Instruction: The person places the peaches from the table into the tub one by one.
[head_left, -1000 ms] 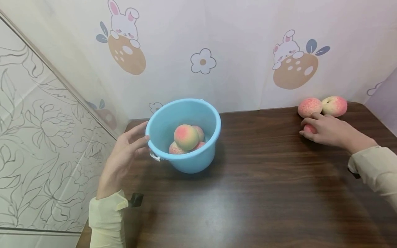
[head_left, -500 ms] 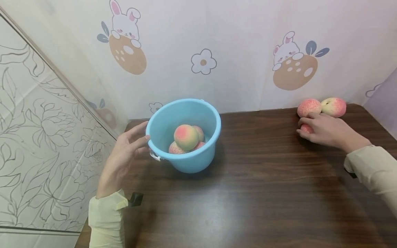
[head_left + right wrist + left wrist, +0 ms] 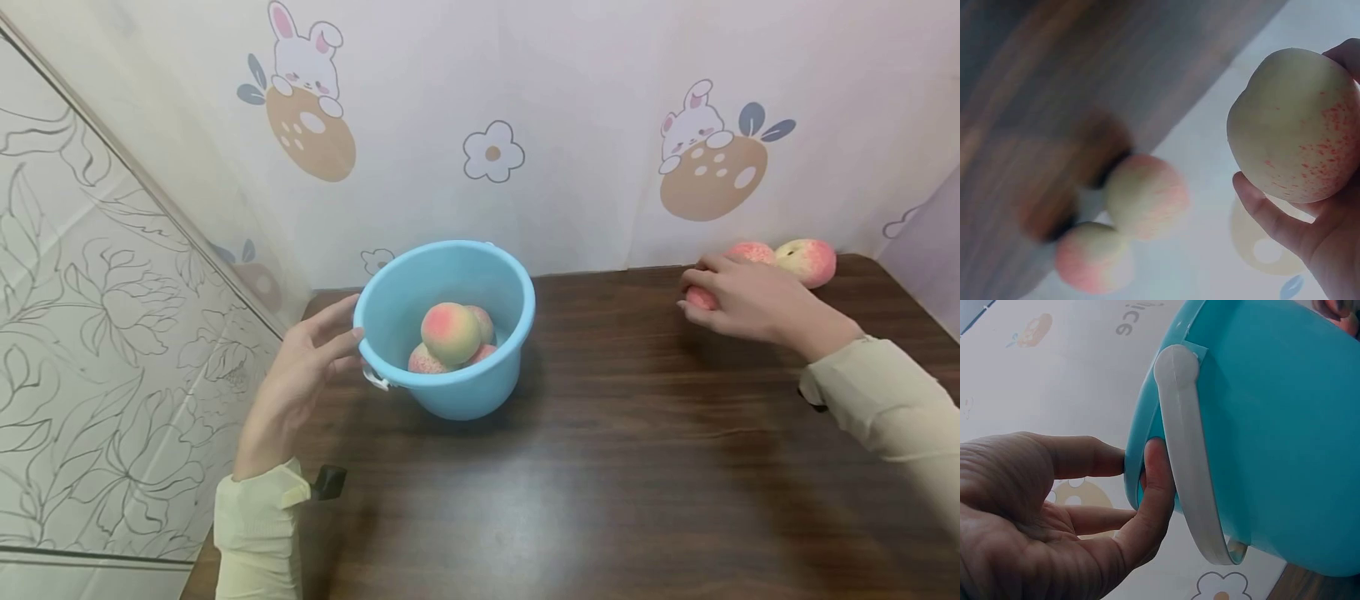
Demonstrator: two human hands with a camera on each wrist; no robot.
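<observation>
A light blue bucket (image 3: pixel 510 367) stands tilted towards me on the table, with several pink-and-yellow peaches (image 3: pixel 450 332) inside. At its left rim, my left hand (image 3: pixel 300 367) pinches the edge between thumb and fingers; the left wrist view shows this beside the white handle (image 3: pixel 1188 456). My right hand (image 3: pixel 757 302) grips a peach (image 3: pixel 701 297) at the right, which the right wrist view shows as a pale, red-speckled peach (image 3: pixel 1297 125) held off the table. Just behind that hand lie two more peaches (image 3: pixel 806 262), side by side against the wall.
The dark wood table (image 3: pixel 637 483) meets a wall (image 3: pixel 570 125) papered with rabbits and flowers. A white panel (image 3: pixel 112 350) with line-drawn flowers borders the left side. Bare table lies between the bucket and my right hand.
My right hand has moved left with the peach in its grip, away from the two peaches by the wall. My left hand and the bucket have stayed in place.
</observation>
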